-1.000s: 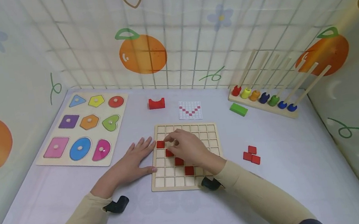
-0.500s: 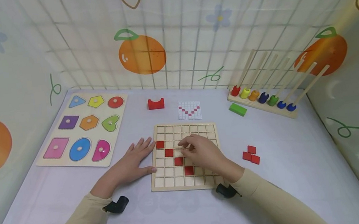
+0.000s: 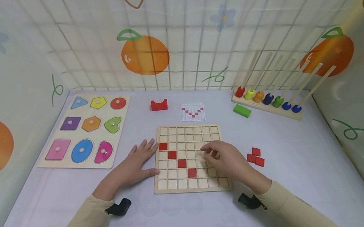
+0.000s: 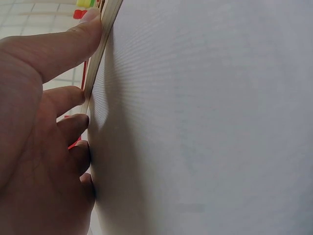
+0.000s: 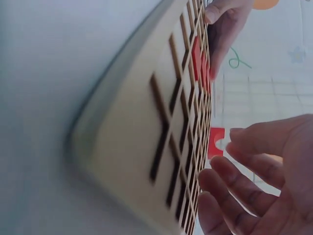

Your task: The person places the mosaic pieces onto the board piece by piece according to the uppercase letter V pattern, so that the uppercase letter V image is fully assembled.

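Note:
A wooden grid board [image 3: 201,129] lies flat on the table. Four would be several red square tiles [image 3: 182,163] sitting in its cells, in a diagonal from the left side down to the lower middle. My left hand [image 3: 133,167] lies flat with fingers spread; its thumb and fingertips touch the board's left edge. Above the right part of the grid hovers my right hand [image 3: 228,161], fingers loosely bent and holding nothing, as the right wrist view also shows. Right of the board, 3 loose red tiles [image 3: 255,157] lie on the table.
A pattern card [image 3: 193,111] lies behind the board, beside a red notched block [image 3: 159,105]. A shape puzzle [image 3: 81,131] is at the left. At the back right are a green block [image 3: 242,111] and a peg rack [image 3: 264,105] with coloured rings.
My right hand has moved right across the board, away from the red tiles on the left, uncovering them. My left hand has stayed in place.

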`<state>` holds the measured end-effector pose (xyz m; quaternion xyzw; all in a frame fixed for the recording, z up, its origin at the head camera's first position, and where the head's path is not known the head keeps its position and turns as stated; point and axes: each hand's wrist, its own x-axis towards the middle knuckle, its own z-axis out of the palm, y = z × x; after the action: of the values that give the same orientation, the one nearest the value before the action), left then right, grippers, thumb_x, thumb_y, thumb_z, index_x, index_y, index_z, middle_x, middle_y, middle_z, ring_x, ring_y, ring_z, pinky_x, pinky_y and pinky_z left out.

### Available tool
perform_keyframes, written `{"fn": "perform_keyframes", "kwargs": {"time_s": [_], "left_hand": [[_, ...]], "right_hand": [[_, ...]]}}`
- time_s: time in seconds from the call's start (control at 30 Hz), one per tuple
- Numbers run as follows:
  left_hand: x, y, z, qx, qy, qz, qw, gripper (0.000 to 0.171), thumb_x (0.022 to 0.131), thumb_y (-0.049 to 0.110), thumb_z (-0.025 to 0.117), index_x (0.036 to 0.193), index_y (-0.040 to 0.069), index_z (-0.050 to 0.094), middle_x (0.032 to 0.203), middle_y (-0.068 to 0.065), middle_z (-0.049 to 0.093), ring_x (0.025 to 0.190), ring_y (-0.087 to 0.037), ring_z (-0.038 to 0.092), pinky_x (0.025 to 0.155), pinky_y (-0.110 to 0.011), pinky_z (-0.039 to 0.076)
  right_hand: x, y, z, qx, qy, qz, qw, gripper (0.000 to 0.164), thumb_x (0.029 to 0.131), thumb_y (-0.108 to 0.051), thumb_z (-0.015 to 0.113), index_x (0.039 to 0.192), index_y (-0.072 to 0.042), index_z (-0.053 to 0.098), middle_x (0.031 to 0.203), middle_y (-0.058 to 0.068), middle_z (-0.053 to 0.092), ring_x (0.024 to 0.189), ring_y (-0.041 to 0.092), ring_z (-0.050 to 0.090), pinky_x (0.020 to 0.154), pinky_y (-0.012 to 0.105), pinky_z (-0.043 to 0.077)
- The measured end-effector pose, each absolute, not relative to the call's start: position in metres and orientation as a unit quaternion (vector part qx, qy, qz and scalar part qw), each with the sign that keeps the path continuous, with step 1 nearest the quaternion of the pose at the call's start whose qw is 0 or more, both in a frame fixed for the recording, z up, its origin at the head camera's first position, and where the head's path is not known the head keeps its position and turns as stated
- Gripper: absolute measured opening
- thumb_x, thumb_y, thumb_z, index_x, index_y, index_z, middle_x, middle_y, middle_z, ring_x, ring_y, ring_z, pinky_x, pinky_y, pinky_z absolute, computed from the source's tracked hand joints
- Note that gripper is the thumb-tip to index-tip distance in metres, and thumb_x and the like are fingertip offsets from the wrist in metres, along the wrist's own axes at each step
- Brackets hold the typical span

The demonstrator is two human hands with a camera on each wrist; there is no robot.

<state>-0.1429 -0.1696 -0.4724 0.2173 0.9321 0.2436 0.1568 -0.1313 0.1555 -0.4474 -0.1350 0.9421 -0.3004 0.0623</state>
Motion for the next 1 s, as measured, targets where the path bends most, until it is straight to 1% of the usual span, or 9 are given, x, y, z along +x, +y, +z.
{"fn": "perform_keyframes", "kwargs": {"time_s": [0.13, 0.27, 0.5, 0.6, 0.7, 0.8, 0.9, 1.0], "left_hand": [[-0.144, -0.17, -0.475, 0.216, 0.934, 0.238, 0.157, 0.093, 0.09, 0.044, 0.076, 0.162, 0.014, 0.026, 0.17, -0.007, 0.016, 0.157, -0.033, 0.004, 0.126, -0.054, 0.005], [-0.145, -0.17, -0.476, 0.219, 0.934, 0.235, 0.154, 0.092, 0.09, 0.044, 0.076, 0.162, 0.015, 0.026, 0.17, -0.008, 0.016, 0.157, -0.033, 0.004, 0.126, -0.055, 0.005], [-0.144, -0.169, -0.475, 0.219, 0.933, 0.238, 0.157, 0.092, 0.09, 0.044, 0.076, 0.162, 0.015, 0.027, 0.17, -0.008, 0.016, 0.157, -0.033, 0.004, 0.126, -0.054, 0.005], [-0.144, -0.169, -0.474, 0.218, 0.933, 0.239, 0.158, 0.091, 0.09, 0.043, 0.075, 0.162, 0.014, 0.027, 0.17, -0.009, 0.017, 0.157, -0.034, 0.004, 0.126, -0.055, 0.005], [-0.143, -0.17, -0.473, 0.218, 0.933, 0.239, 0.159, 0.091, 0.091, 0.043, 0.075, 0.162, 0.014, 0.027, 0.17, -0.009, 0.016, 0.157, -0.034, 0.004, 0.126, -0.055, 0.005], [-0.143, -0.17, -0.473, 0.217, 0.933, 0.237, 0.16, 0.091, 0.091, 0.044, 0.075, 0.162, 0.014, 0.027, 0.17, -0.009, 0.016, 0.157, -0.034, 0.004, 0.126, -0.054, 0.005], [-0.143, -0.17, -0.473, 0.218, 0.934, 0.235, 0.159, 0.091, 0.091, 0.044, 0.075, 0.162, 0.014, 0.027, 0.17, -0.008, 0.016, 0.157, -0.033, 0.003, 0.126, -0.054, 0.004], [-0.142, -0.171, -0.473, 0.221, 0.933, 0.237, 0.156, 0.092, 0.091, 0.044, 0.075, 0.162, 0.014, 0.027, 0.17, -0.009, 0.016, 0.157, -0.034, 0.004, 0.126, -0.054, 0.004]], "right_hand": [[-0.126, 0.172, -0.447, -0.13, 0.942, -0.304, 0.054, 0.024, 0.094, -0.025, 0.074, 0.117, -0.017, 0.074, 0.097, -0.008, 0.066, 0.086, 0.012, 0.062, 0.074, 0.03, 0.055], [-0.121, 0.189, -0.447, -0.128, 0.942, -0.307, 0.045, 0.024, 0.094, -0.021, 0.074, 0.117, -0.016, 0.074, 0.096, -0.007, 0.066, 0.085, 0.012, 0.063, 0.073, 0.03, 0.056], [-0.114, 0.22, -0.445, -0.117, 0.952, -0.28, 0.023, 0.024, 0.094, -0.015, 0.072, 0.117, -0.013, 0.074, 0.1, -0.003, 0.068, 0.088, 0.016, 0.065, 0.073, 0.032, 0.056], [-0.114, 0.233, -0.444, -0.105, 0.959, -0.262, 0.015, 0.023, 0.093, -0.013, 0.072, 0.117, -0.012, 0.074, 0.099, 0.0, 0.067, 0.083, 0.017, 0.061, 0.069, 0.032, 0.053], [-0.113, 0.245, -0.444, -0.089, 0.965, -0.246, 0.022, 0.025, 0.093, -0.012, 0.073, 0.117, -0.011, 0.074, 0.099, 0.002, 0.066, 0.08, 0.018, 0.057, 0.067, 0.031, 0.051], [-0.113, 0.255, -0.446, -0.075, 0.969, -0.233, 0.035, 0.027, 0.092, -0.013, 0.074, 0.119, -0.01, 0.073, 0.102, 0.005, 0.066, 0.083, 0.019, 0.056, 0.07, 0.033, 0.052], [-0.112, 0.262, -0.448, -0.058, 0.972, -0.225, 0.042, 0.029, 0.092, -0.014, 0.076, 0.12, -0.009, 0.073, 0.106, 0.008, 0.067, 0.088, 0.022, 0.058, 0.077, 0.04, 0.056], [-0.111, 0.268, -0.45, -0.045, 0.974, -0.218, 0.044, 0.029, 0.091, -0.013, 0.077, 0.119, -0.008, 0.073, 0.11, 0.01, 0.067, 0.092, 0.025, 0.061, 0.082, 0.046, 0.058]]}}
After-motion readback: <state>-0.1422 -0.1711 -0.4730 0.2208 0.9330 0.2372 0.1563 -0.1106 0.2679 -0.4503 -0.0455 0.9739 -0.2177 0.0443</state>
